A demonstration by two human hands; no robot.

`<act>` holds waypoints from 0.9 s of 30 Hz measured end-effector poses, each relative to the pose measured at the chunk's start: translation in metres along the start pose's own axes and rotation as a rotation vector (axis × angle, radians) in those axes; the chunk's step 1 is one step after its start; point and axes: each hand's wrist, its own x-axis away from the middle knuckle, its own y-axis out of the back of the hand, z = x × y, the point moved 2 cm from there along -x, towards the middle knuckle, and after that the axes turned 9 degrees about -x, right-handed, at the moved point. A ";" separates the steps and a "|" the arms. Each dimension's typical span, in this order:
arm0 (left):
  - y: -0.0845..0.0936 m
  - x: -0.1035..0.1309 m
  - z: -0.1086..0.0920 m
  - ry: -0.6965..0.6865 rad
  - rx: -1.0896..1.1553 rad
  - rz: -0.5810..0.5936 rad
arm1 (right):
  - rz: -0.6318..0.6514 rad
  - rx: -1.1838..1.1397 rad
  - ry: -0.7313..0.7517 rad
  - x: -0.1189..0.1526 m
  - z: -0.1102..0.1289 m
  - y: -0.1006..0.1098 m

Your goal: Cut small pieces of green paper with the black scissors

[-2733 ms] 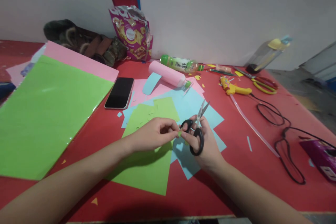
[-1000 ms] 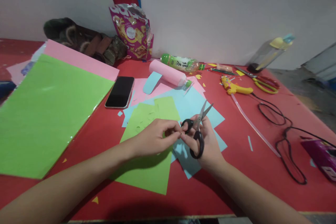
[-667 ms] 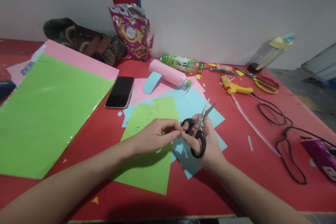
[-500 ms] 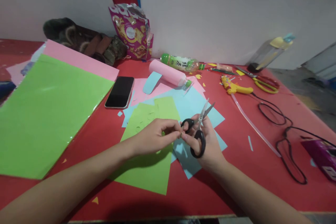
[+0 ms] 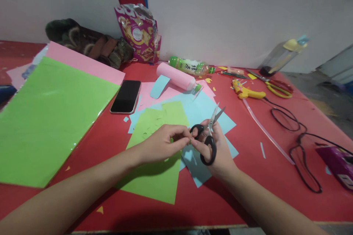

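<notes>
My right hand [image 5: 220,150] holds black-handled scissors [image 5: 211,130] by the finger loops, blades partly spread and pointing away from me. My left hand [image 5: 164,143] is closed in a pinch, its fingertips meeting those of the right hand beside the scissors. Whatever small thing lies between these fingertips is too hidden to make out. Under both hands lie a green paper sheet [image 5: 158,187] with small cuttings on it and light blue sheets [image 5: 217,108]. Farther back, a bottle wrapped in pink paper [image 5: 176,77] lies on its side, a light blue paper strip [image 5: 160,86] against it.
A phone [image 5: 125,96] and a large green sheet pack [image 5: 55,117] lie to the left. On the right are a yellow glue gun [image 5: 248,91] with its cord, yellow-handled scissors [image 5: 278,90] and a purple box [image 5: 336,165]. A snack bag [image 5: 139,35] and tea bottle [image 5: 190,65] stand and lie behind.
</notes>
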 end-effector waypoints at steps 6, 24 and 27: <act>0.000 -0.001 -0.002 0.014 0.085 -0.010 | 0.003 0.003 0.004 0.000 -0.001 0.001; -0.002 -0.002 0.001 -0.048 0.136 0.019 | 0.030 -0.039 0.001 0.001 -0.001 0.001; -0.001 -0.002 0.001 -0.069 0.151 0.020 | 0.041 -0.078 -0.002 0.001 -0.001 0.001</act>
